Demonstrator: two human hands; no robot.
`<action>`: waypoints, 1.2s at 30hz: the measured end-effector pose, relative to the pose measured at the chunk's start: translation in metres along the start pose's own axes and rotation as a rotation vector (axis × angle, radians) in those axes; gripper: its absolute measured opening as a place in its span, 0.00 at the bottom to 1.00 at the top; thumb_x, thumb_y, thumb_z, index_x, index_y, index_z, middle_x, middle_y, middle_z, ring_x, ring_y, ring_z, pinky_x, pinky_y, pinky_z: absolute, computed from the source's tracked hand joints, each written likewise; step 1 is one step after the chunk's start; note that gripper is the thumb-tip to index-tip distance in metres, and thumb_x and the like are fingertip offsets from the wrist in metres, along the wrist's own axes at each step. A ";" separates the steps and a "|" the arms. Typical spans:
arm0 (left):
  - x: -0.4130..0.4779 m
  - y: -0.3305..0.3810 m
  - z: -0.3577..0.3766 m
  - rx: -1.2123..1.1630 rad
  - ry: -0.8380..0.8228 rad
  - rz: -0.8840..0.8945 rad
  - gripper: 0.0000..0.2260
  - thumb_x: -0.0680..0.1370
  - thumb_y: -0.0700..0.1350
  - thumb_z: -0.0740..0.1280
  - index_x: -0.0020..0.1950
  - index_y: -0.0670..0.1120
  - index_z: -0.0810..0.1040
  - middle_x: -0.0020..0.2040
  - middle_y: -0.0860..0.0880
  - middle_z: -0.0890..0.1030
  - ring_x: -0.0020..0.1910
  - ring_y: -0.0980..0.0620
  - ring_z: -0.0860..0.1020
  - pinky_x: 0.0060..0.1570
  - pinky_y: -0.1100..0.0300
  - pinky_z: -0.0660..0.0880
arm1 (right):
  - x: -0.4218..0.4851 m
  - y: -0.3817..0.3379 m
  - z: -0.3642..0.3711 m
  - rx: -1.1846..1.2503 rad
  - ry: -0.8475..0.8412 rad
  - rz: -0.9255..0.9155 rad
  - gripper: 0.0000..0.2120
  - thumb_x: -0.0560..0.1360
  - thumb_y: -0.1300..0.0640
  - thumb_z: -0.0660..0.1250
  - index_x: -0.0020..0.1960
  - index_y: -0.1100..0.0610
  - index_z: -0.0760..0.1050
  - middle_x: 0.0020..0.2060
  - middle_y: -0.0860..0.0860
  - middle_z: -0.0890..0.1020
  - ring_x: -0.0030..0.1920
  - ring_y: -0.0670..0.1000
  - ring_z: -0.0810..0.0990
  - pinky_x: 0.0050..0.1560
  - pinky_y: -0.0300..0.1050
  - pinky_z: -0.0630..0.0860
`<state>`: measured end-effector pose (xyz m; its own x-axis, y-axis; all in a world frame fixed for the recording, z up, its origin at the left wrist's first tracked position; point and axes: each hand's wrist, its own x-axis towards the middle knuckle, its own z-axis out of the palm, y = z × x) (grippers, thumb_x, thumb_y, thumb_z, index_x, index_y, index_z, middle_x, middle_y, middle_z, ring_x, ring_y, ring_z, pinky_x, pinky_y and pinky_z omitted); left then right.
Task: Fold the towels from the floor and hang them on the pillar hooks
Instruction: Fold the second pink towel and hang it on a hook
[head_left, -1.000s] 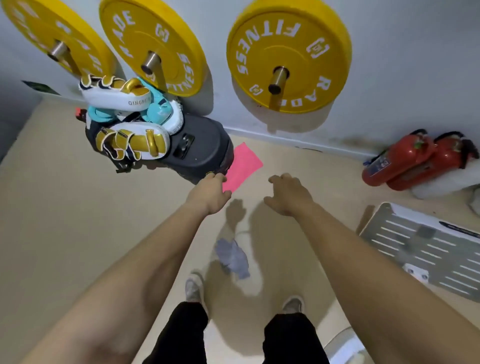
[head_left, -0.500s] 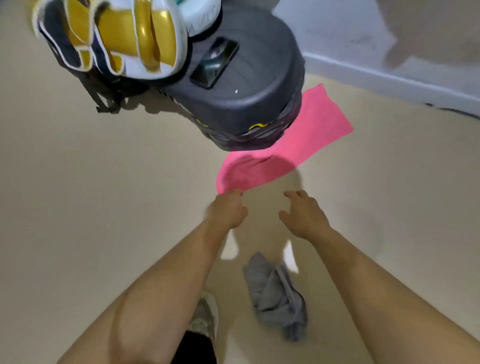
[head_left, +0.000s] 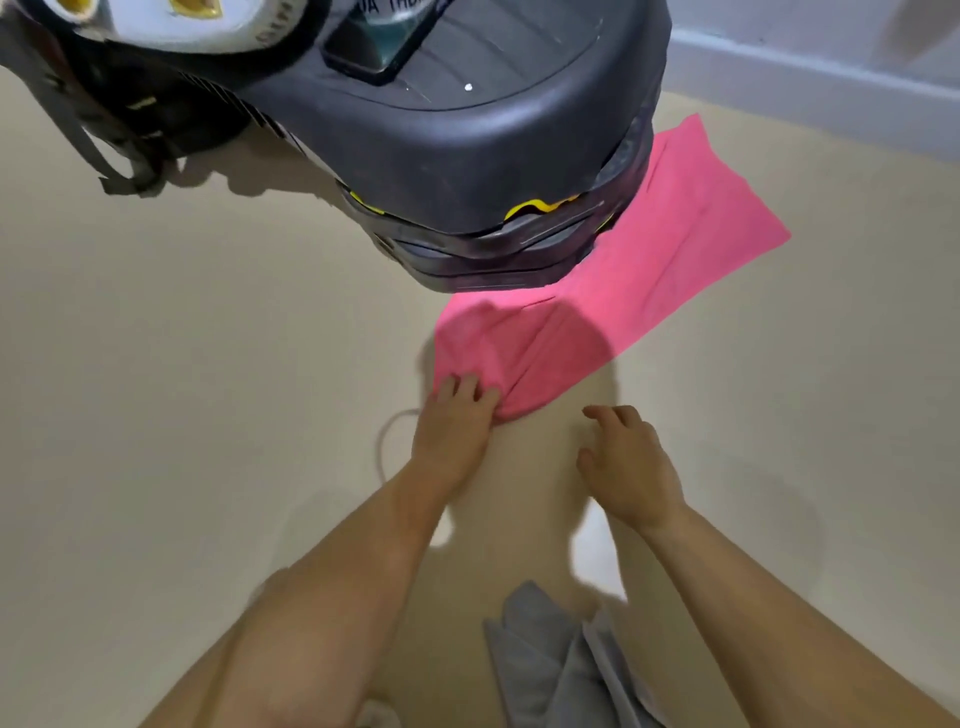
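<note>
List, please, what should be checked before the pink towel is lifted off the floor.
1. Left hand grips the near corner of the pink towel: ok.
2. Right hand on the towel: not ok; it is open beside it.
3. Towel free of the dark base: cannot tell; the base hides part of it.
4. Towel lying flat: not ok; bunched at the left hand.
5. Grey towel out of the way: ok; it lies apart, nearer the person.

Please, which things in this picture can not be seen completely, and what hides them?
Head view only.
- Pink towel: partly hidden behind the dark base.
- Grey towel: cut off by the bottom edge.
- White pads: cut off by the top edge, blurred.
- Pillar hooks: outside the frame.
</note>
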<state>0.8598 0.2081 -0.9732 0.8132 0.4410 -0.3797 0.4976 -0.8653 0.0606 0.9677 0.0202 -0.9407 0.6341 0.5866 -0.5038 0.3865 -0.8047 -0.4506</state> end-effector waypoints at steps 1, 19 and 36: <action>-0.012 0.005 -0.007 -0.039 0.002 0.057 0.15 0.81 0.43 0.59 0.67 0.47 0.74 0.62 0.43 0.76 0.62 0.40 0.73 0.55 0.49 0.71 | -0.006 -0.005 -0.008 -0.016 -0.004 0.000 0.29 0.75 0.57 0.64 0.76 0.51 0.64 0.70 0.55 0.69 0.64 0.60 0.72 0.57 0.53 0.75; -0.289 0.068 -0.446 -0.599 -0.089 0.017 0.15 0.74 0.59 0.71 0.55 0.54 0.74 0.43 0.54 0.78 0.40 0.53 0.76 0.40 0.57 0.72 | -0.298 -0.171 -0.315 0.261 -0.200 -0.107 0.02 0.74 0.55 0.66 0.43 0.49 0.75 0.31 0.45 0.78 0.35 0.50 0.77 0.35 0.46 0.72; -0.482 0.153 -0.776 -0.758 -0.052 0.259 0.08 0.77 0.41 0.70 0.41 0.52 0.84 0.34 0.62 0.82 0.36 0.65 0.78 0.39 0.63 0.71 | -0.612 -0.264 -0.601 0.458 0.039 -0.161 0.09 0.76 0.53 0.64 0.39 0.53 0.78 0.29 0.49 0.83 0.34 0.54 0.84 0.43 0.48 0.80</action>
<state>0.7785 0.0480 -0.0643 0.9252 0.2203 -0.3090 0.3795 -0.5329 0.7563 0.8803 -0.1809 -0.0708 0.6185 0.6893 -0.3772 0.1522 -0.5761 -0.8031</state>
